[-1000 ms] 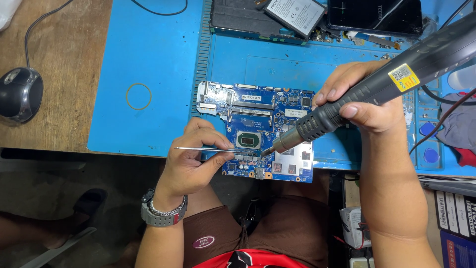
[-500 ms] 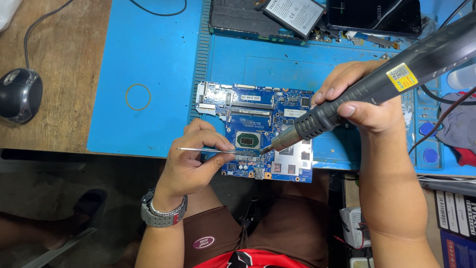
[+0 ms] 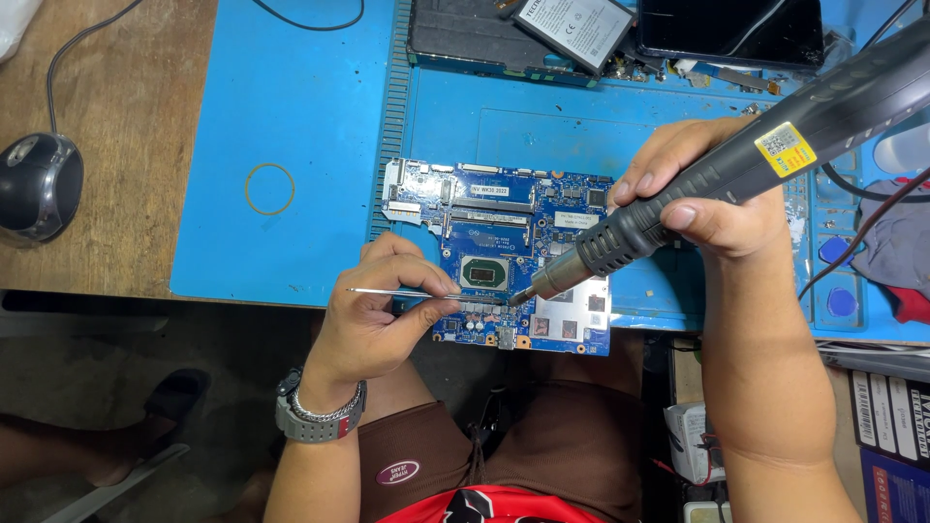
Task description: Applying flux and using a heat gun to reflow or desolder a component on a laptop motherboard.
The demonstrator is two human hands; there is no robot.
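One blue laptop motherboard lies on the blue work mat, at the mat's near edge, with one square processor chip near its middle. The left hand has its fingers closed around one pair of thin metal tweezers, whose tip lies just below the chip. The right hand grips one dark hot-air handpiece; its metal nozzle points at the board beside the chip. One wristwatch is on the left wrist. One computer mouse and one rubber band lie to the left.
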